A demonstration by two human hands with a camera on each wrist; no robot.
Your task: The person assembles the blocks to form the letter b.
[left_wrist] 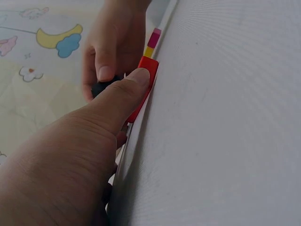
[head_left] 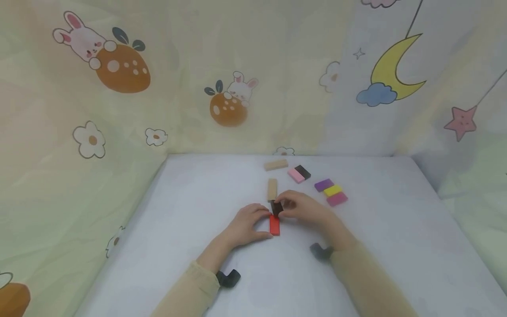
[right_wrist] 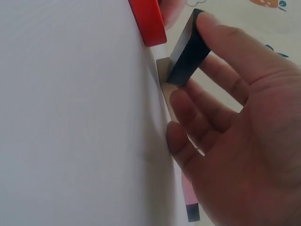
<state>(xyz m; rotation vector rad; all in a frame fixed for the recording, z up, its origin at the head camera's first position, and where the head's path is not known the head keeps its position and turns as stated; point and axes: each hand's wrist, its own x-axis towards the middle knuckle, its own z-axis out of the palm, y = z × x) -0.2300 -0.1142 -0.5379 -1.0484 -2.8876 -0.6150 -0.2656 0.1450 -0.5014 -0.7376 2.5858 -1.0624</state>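
Note:
A red block lies lengthwise on the white table, between the thumb and fingers of my left hand. In the left wrist view, that thumb lies against the red block. My right hand pinches a black block by its edges, tilted right at the red block's far end. The right wrist view shows the thumb on the upper end of this black block and the fingers below. Just beyond it lies a plain wooden block.
Behind lies another wooden block. A pink block touches a second black block. To the right, purple, yellow and magenta blocks lie side by side. Patterned cloth hangs behind the table.

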